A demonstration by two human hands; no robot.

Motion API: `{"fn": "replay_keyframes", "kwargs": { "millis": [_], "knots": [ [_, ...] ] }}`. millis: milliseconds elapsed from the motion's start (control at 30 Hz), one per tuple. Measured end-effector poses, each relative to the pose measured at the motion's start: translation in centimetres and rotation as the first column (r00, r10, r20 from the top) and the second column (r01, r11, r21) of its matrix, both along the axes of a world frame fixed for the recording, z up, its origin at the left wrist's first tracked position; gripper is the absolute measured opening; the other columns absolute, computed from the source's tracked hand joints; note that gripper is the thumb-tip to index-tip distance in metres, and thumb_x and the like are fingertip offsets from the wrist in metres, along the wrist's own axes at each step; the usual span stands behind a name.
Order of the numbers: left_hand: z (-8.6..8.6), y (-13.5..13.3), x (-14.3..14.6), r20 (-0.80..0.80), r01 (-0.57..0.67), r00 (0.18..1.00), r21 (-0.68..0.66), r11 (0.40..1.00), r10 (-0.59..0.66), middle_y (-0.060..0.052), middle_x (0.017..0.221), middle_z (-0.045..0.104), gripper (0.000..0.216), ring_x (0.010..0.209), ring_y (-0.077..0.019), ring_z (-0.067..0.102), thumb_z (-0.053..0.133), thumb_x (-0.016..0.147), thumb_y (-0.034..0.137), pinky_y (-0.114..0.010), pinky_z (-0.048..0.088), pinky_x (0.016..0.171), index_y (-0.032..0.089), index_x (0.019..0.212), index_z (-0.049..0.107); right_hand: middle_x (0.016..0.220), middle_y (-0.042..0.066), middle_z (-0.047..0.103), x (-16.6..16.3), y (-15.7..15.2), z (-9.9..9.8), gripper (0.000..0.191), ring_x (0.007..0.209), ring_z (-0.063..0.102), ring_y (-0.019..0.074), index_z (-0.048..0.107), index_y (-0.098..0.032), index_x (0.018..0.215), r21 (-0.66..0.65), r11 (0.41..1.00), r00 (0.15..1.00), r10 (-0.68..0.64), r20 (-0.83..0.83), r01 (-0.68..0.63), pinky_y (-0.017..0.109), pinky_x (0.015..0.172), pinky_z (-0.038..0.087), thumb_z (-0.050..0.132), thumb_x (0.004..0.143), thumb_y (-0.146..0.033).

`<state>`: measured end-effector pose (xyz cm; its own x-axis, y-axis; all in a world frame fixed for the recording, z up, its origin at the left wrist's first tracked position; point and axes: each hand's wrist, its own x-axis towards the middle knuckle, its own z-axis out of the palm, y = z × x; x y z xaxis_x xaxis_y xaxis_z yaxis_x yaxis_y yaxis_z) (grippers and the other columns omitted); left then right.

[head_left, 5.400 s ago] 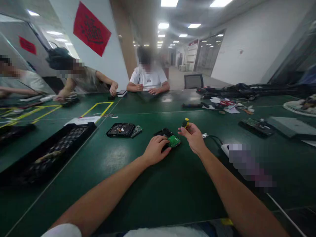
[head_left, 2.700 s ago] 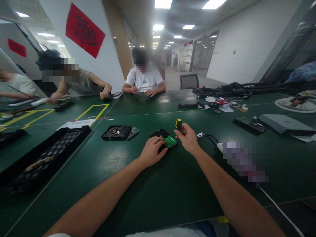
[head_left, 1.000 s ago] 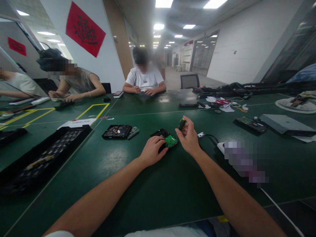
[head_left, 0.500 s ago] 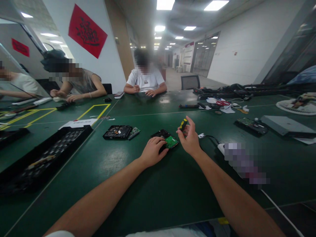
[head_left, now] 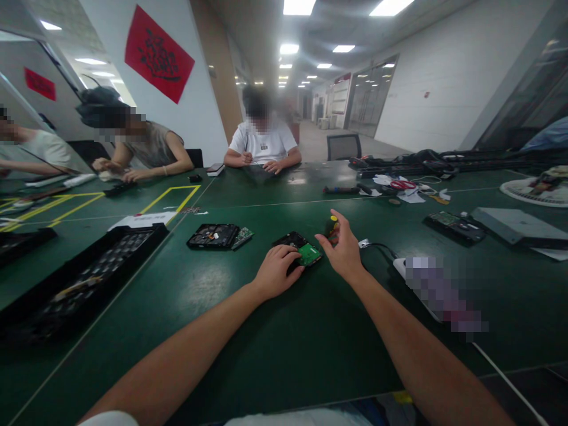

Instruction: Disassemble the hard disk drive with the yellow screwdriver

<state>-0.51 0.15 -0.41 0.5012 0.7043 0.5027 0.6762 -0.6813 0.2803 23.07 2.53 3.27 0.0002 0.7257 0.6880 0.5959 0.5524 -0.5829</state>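
A hard drive (head_left: 293, 238) with a green circuit board on its underside lies on the green table. My left hand (head_left: 277, 269) rests over its near left edge and holds it, fingers on top and thumb along the near side; the fingers cover part of the drive. Just right of the drive, my right hand (head_left: 341, 251) is raised with a short black and yellow screwdriver (head_left: 331, 224) held in its fingers. The screwdriver's tip is hidden or too blurred to make out.
Left of the drive lies another opened hard drive (head_left: 213, 236) beside a loose circuit board (head_left: 242, 238). A long black tray (head_left: 146, 242) with parts stands further left. At right are a power strip (head_left: 399, 269), a third drive (head_left: 455, 227) and a grey metal box (head_left: 515, 222). Co-workers sit opposite.
The screwdriver has turned in my right hand, its yellow end now showing, and the fingers have shifted around it. My left hand stays on the hard drive.
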Motion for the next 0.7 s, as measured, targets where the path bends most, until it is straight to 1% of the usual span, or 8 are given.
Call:
{"fn": "replay_keyframes", "kwargs": {
  "millis": [100, 167, 233, 333, 533, 600, 700],
  "knots": [
    [0.03, 0.00, 0.02, 0.000, 0.003, 1.000, -0.003, 1.000, -0.003, -0.011, 0.128, 0.067, 0.034, 0.119, -0.0294, 0.061, 0.062, 0.094, 0.041, -0.053, 0.049, 0.105, 0.023, 0.122, 0.067, 0.108, 0.008, 0.069, -0.06, 0.00, 0.03, 0.083, 0.083, 0.069, 0.0238, 0.026, -0.028, 0.163, -0.020, 0.999, 0.999, 0.034, -0.040, -0.035, 0.044, 0.078, 0.063, 0.068, 0.092, -0.035],
    [0.09, -0.01, 0.03, 0.000, 0.002, 1.000, -0.001, 1.000, -0.002, -0.011, 0.127, 0.067, 0.033, 0.120, -0.0296, 0.061, 0.062, 0.095, 0.041, -0.053, 0.049, 0.105, 0.023, 0.122, 0.067, 0.106, 0.008, 0.070, -0.08, 0.03, -0.09, 0.084, 0.084, 0.070, 0.0239, 0.022, -0.029, 0.165, -0.023, 0.998, 0.997, 0.058, -0.057, -0.060, 0.044, 0.080, 0.063, 0.066, 0.093, -0.032],
    [0.15, -0.02, 0.03, 0.001, 0.001, 1.000, 0.000, 1.000, -0.001, -0.011, 0.127, 0.067, 0.033, 0.120, -0.0296, 0.061, 0.062, 0.095, 0.041, -0.053, 0.049, 0.105, 0.022, 0.122, 0.067, 0.109, 0.009, 0.070, -0.12, 0.06, -0.24, 0.083, 0.088, 0.071, 0.0244, 0.020, -0.030, 0.165, -0.025, 0.996, 0.994, 0.089, -0.069, -0.091, 0.046, 0.083, 0.063, 0.063, 0.095, -0.031],
    [0.22, -0.03, 0.02, 0.004, 0.007, 1.000, -0.003, 1.000, -0.007, -0.011, 0.127, 0.068, 0.033, 0.120, -0.0297, 0.061, 0.062, 0.095, 0.041, -0.053, 0.049, 0.105, 0.023, 0.121, 0.068, 0.112, 0.009, 0.070, -0.19, 0.03, -0.34, 0.078, 0.092, 0.072, 0.0249, 0.020, -0.031, 0.165, -0.035, 0.992, 0.990, 0.121, -0.078, -0.124, 0.047, 0.085, 0.063, 0.059, 0.097, -0.031],
    [0.21, -0.05, 0.06, 0.008, 0.006, 1.000, -0.010, 1.000, -0.006, -0.011, 0.127, 0.067, 0.033, 0.120, -0.0294, 0.061, 0.062, 0.094, 0.041, -0.053, 0.049, 0.105, 0.023, 0.121, 0.068, 0.124, 0.012, 0.064, -0.10, 0.05, -0.15, 0.074, 0.095, 0.067, 0.0259, 0.030, -0.031, 0.161, 0.008, 0.999, 0.999, 0.045, -0.027, -0.045, 0.042, 0.073, 0.064, 0.064, 0.095, -0.039],
    [0.17, -0.07, 0.08, 0.008, 0.007, 1.000, -0.008, 1.000, -0.006, -0.011, 0.127, 0.068, 0.032, 0.120, -0.0292, 0.061, 0.063, 0.094, 0.041, -0.052, 0.049, 0.105, 0.023, 0.120, 0.068, 0.124, 0.012, 0.064, -0.01, 0.14, -0.16, 0.073, 0.096, 0.066, 0.0263, 0.031, -0.031, 0.160, 0.019, 0.999, 0.999, 0.039, -0.006, -0.039, 0.044, 0.076, 0.064, 0.064, 0.096, -0.038],
    [0.10, -0.07, 0.09, 0.007, 0.005, 1.000, -0.002, 1.000, -0.005, -0.011, 0.127, 0.067, 0.033, 0.120, -0.0289, 0.061, 0.062, 0.095, 0.041, -0.052, 0.048, 0.106, 0.022, 0.121, 0.067, 0.119, 0.011, 0.065, 0.04, 0.23, -0.21, 0.073, 0.094, 0.066, 0.0257, 0.028, -0.031, 0.162, 0.016, 0.998, 0.998, 0.059, 0.001, -0.059, 0.048, 0.084, 0.062, 0.062, 0.097, -0.035]
  ]
}}
